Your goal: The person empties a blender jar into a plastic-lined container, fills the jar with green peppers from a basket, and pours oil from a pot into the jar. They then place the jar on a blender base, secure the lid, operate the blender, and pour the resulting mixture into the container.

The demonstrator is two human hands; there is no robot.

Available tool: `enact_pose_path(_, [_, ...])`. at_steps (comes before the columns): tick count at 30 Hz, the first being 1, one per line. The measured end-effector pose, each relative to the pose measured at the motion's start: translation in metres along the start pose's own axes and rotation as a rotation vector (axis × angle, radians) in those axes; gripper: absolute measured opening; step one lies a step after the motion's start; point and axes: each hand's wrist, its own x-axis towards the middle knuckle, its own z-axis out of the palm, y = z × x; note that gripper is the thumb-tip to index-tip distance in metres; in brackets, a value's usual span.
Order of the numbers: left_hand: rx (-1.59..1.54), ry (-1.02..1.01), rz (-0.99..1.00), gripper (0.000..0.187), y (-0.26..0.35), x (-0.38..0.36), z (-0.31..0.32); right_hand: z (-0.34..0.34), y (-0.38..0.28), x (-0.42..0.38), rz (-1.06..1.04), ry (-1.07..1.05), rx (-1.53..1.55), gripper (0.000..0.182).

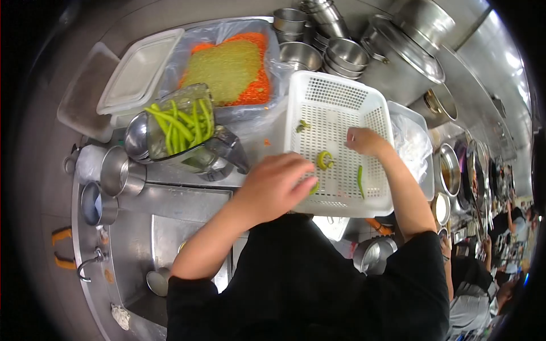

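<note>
A white perforated basket [341, 206] sits in front of me with a curled green pepper [325, 159], a straight green pepper [360, 182] and a small greenish scrap [302, 125] in it. My left hand [278, 184] is over the basket's left edge, fingers apart, with a bit of green just beyond the fingertips. Inside the basket, at its right side, my right hand [364, 141] has its fingers curled together; whatever they may hold is hidden. To the left, a clear blender jug [153, 133] lies tilted, filled with long green peppers [181, 126].
A plastic-lined tray of orange and yellow-green shreds [227, 68] stands behind the jug. Stacked steel pots [347, 54] fill the back. A sink [187, 210] lies at lower left. Co-workers [472, 284] stand at the far right.
</note>
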Motion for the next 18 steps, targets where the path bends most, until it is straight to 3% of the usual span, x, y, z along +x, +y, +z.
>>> enact_pose_path(2, [0.226,-0.393,-0.118,0.025,-0.027,0.019,0.063,0.045,0.022,0.003,0.016,0.019,0.004,0.041])
enact_pose_path(4, [0.517,-0.833,-0.192,0.030,-0.050,0.039,0.114,0.078,0.017,0.001,-0.141,0.125,0.172,0.049])
enact_pose_path(6, [0.720,-1.020,-0.264,0.031,-0.074,0.043,0.161,0.084,-0.017,-0.002,-0.154,0.016,0.111,0.053])
enact_pose_path(7, [0.735,-1.011,-0.282,0.031,-0.079,0.045,0.172,0.085,-0.029,-0.002,-0.146,-0.095,0.051,0.058])
enact_pose_path(12, [0.592,-0.970,-0.388,0.031,-0.113,0.047,0.208,0.093,-0.020,0.008,-0.189,-0.102,0.132,0.055])
enact_pose_path(14, [0.592,-1.013,-0.373,0.031,-0.112,0.049,0.212,0.090,-0.020,0.006,-0.099,-0.054,0.131,0.036])
enact_pose_path(18, [0.615,-1.041,-0.331,0.030,-0.108,0.052,0.205,0.103,-0.018,0.012,-0.034,-0.005,0.099,0.031])
